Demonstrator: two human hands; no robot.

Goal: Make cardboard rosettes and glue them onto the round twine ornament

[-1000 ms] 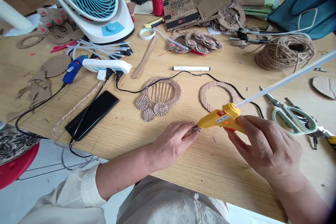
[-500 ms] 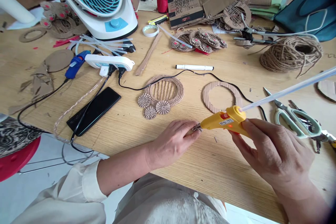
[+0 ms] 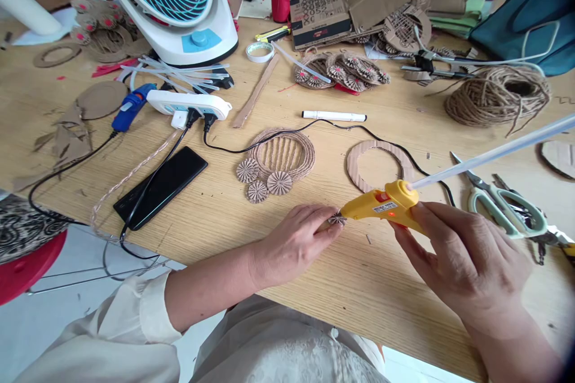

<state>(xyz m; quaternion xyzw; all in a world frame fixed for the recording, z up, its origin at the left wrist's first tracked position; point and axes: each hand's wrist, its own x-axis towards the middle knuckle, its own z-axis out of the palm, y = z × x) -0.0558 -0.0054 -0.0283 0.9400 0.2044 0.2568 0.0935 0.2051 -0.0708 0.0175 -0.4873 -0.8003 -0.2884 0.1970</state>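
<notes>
Between the thumb and fingers of my left hand (image 3: 294, 242) is a small pleated cardboard rosette (image 3: 336, 219), held close to the tabletop. My right hand (image 3: 467, 257) grips a yellow glue gun (image 3: 386, 203), its small light glowing orange. The gun's nozzle meets the rosette's edge or sits just over it; I cannot tell which. A long clear glue stick (image 3: 489, 154) sticks out of the gun's back. Beyond my hands lies a twine-wrapped ring (image 3: 309, 155) with threads across it and three rosettes (image 3: 279, 182) at its lower left. A flat cardboard ring (image 3: 359, 167) lies behind the gun.
Scissors (image 3: 507, 206) lie right of the gun, near a twine ball (image 3: 494, 99). A black cord (image 3: 251, 149) runs across the table from a power strip (image 3: 188, 105). A phone (image 3: 162, 188), a white marker (image 3: 333, 115) and a fan (image 3: 202, 42) stand or lie farther out.
The glue gun and my right hand have shifted very slightly left. My left hand keeps its hold on the rosette, and the view has moved a little.
</notes>
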